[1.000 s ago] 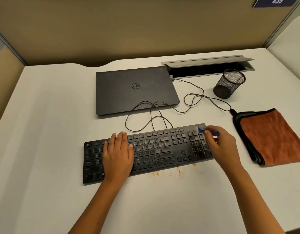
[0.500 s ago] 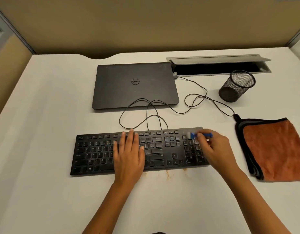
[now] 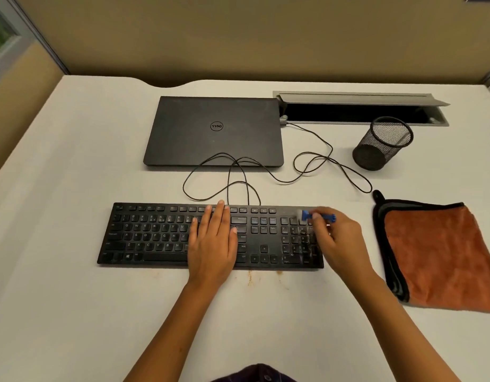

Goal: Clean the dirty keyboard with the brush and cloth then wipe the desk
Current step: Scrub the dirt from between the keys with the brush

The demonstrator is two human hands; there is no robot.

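1. The keyboard (image 3: pixel 166 235) lies flat on the white desk (image 3: pixel 73 312), just in front of you, with its long side running left to right and its cable (image 3: pixel 315 158) looping back toward the closed laptop (image 3: pixel 213 130).
2. Your left hand (image 3: pixel 213 244) rests palm down on the middle of the keys, fingers straight and close together, holding nothing.
3. Your right hand (image 3: pixel 340 241) sits over the number pad at the keyboard's right end, thumb and fingers pinching the handle of the small blue brush (image 3: pixel 317 216).
4. The brush lies nearly level, its pale bristle end pointing left and touching the top row of the number pad.
5. The orange cloth (image 3: pixel 436 257) lies folded on the desk to the right of the keyboard, apart from it and untouched.
6. Brownish specks (image 3: pixel 250 277) mark the desk just along the keyboard's near edge.
7. A black mesh pen cup (image 3: pixel 381 144) stands behind the cloth, beside the open cable tray (image 3: pixel 359 111).
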